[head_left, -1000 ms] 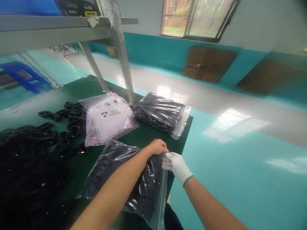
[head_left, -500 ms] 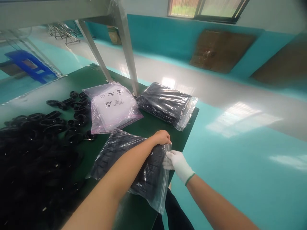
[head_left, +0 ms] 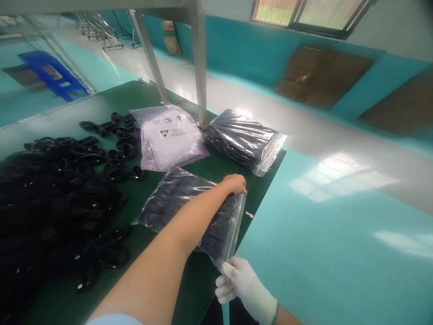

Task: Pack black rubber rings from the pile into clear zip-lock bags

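A clear zip bag [head_left: 176, 198] filled with black parts lies on the green table [head_left: 162, 280] near its right edge. My bare left hand [head_left: 235, 183] pinches the far corner of the bag's open edge. My right hand [head_left: 237, 282], in a white glove, pinches the near corner of that same edge, down by the table's front. The bag's mouth stretches between the two hands.
A second filled clear bag [head_left: 243, 140] and a stack of pink antistatic bags [head_left: 169, 137] lie further back by a metal shelf leg [head_left: 199, 58]. A heap of loose black ring parts [head_left: 61, 189] covers the table's left side. Teal floor lies to the right.
My right hand has slid along the bag's open edge from beside the left hand toward me, to the near corner. The left hand kept its pinch. The view tilted down slightly.
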`<state>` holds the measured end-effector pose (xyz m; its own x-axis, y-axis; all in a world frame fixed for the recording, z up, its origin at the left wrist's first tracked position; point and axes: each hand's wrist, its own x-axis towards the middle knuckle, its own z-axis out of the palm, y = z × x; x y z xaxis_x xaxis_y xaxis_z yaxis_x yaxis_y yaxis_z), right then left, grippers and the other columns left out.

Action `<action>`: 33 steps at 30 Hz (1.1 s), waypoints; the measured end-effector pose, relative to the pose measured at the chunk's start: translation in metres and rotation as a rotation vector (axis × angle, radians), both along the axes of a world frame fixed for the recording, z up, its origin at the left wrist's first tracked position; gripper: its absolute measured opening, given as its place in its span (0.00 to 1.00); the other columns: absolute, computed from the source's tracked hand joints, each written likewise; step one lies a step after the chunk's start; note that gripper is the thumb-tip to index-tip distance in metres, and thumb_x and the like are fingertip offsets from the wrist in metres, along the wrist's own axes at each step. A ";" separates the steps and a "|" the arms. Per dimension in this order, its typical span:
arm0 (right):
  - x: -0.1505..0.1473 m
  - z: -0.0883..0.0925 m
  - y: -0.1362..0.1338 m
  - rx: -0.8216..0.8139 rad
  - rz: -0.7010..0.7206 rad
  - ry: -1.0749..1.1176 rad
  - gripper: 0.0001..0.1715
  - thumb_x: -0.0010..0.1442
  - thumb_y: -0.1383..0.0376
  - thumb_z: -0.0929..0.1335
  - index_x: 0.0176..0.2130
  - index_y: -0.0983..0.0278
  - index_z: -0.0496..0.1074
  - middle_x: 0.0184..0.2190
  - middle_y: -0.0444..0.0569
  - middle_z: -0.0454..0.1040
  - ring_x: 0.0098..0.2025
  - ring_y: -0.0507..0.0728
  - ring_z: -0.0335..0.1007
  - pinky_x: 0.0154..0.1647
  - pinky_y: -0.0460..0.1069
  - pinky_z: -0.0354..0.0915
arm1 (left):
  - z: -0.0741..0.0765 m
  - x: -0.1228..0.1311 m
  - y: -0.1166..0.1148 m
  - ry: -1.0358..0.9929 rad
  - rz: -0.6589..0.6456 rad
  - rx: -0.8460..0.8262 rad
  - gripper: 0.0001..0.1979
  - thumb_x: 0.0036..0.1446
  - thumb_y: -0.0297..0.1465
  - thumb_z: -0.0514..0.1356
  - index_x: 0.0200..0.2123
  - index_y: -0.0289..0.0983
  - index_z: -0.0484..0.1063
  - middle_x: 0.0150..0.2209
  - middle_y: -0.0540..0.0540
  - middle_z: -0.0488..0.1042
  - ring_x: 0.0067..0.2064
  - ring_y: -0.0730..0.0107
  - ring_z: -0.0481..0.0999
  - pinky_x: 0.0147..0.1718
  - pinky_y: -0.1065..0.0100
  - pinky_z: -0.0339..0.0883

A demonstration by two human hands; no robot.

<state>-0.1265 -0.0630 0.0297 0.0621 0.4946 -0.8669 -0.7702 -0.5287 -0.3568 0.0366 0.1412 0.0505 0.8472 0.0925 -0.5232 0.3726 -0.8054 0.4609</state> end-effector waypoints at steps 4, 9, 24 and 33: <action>0.027 0.011 -0.009 -0.061 0.117 -0.162 0.17 0.47 0.60 0.69 0.33 0.69 0.63 0.21 0.51 0.71 0.21 0.56 0.70 0.22 0.51 0.68 | 0.037 -0.030 0.019 -0.131 0.057 0.073 0.16 0.49 0.44 0.55 0.39 0.45 0.71 0.42 0.50 0.73 0.44 0.65 0.70 0.41 0.66 0.61; 0.079 0.023 0.019 0.023 -0.111 -0.357 0.19 0.51 0.59 0.67 0.40 0.66 0.62 0.31 0.53 0.73 0.31 0.56 0.73 0.35 0.51 0.69 | 0.077 -0.156 0.098 -0.200 0.605 0.279 0.18 0.57 0.43 0.44 0.43 0.44 0.67 0.47 0.49 0.70 0.48 0.66 0.67 0.45 0.68 0.58; 0.124 0.029 0.040 0.160 -0.256 -0.480 0.23 0.37 0.54 0.72 0.34 0.61 0.68 0.27 0.51 0.73 0.33 0.63 0.72 0.32 0.55 0.68 | 0.021 -0.250 0.093 -0.207 1.001 -0.261 0.29 0.36 0.46 0.61 0.42 0.39 0.62 0.42 0.44 0.73 0.43 0.56 0.73 0.40 0.62 0.66; 0.222 0.056 0.015 0.315 -0.210 -0.638 0.35 0.31 0.51 0.73 0.42 0.54 0.70 0.42 0.53 0.73 0.51 0.70 0.62 0.49 0.58 0.62 | 0.093 -0.181 0.090 -0.390 1.073 -0.336 0.29 0.33 0.44 0.64 0.42 0.43 0.66 0.44 0.48 0.72 0.51 0.54 0.67 0.46 0.60 0.63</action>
<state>0.0953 -0.0485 0.0854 0.6271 0.6363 -0.4493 -0.4359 -0.1914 -0.8794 -0.1448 0.2315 0.1437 0.5280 0.7590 -0.3810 0.5707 0.0152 0.8210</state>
